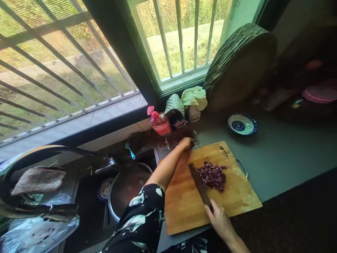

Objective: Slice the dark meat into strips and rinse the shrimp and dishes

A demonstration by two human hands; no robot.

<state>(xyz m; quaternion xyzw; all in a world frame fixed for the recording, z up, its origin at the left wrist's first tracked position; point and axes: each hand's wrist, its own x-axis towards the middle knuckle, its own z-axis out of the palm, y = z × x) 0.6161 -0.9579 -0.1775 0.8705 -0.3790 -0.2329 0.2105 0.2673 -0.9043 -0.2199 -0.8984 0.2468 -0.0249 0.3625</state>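
My right hand [219,218] grips the handle of a kitchen knife [198,182], its long blade slanting up and left over a wooden cutting board [179,203]. Beside the blade lies a pile of sliced purple onion [212,175]. My left hand [185,143] reaches past the board's far edge, its fingers curled at a dark, shiny patch that looks like clear plastic [195,137]. What those fingers hold, if anything, is hidden.
Left of the board is a sink with a metal basin [113,207] and a curved faucet [47,149]. A pink pump bottle [160,124] stands by the window. Blue-patterned dishes [241,124] sit on the counter, and a large round object [242,66] leans at the back.
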